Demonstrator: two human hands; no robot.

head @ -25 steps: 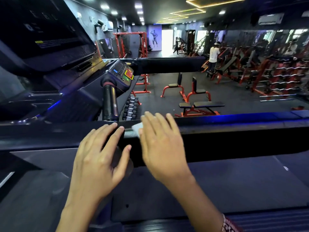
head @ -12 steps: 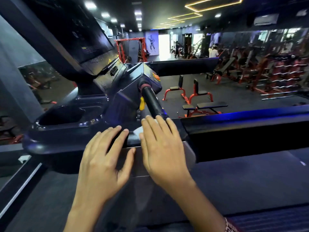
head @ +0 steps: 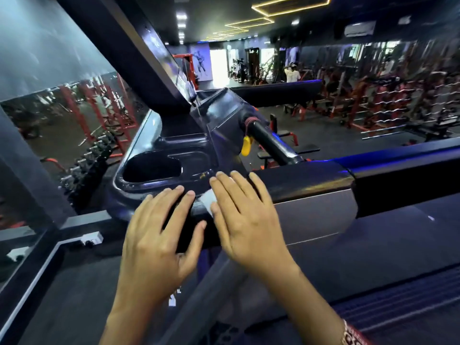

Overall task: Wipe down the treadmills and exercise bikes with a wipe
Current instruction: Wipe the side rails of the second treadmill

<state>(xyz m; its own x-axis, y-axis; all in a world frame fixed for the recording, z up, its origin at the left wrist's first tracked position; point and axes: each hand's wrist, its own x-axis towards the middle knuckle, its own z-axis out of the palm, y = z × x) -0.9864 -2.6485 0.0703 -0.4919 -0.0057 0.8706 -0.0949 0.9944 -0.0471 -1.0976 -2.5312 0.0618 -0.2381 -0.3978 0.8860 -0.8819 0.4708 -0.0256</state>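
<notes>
Two hands lie flat at the centre of the frame: the right hand (head: 249, 220), fingers straight and close together, presses one white wipe (head: 207, 199) onto the black treadmill rail (head: 311, 180), the wipe showing only beside the thumb; the left hand (head: 159, 235), fingers spread, rests on the rail just beside it. Above sit one cup holder (head: 151, 168), one yellow clip (head: 246, 145) and one black handle (head: 271, 143); a dim gym with red racks (head: 373, 100) fills the upper right

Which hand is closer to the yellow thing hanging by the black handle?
The right hand. Its fingertips lie just below the yellow clip, pressing a white wipe on the treadmill rail. The left hand rests farther down and to the left.
</notes>
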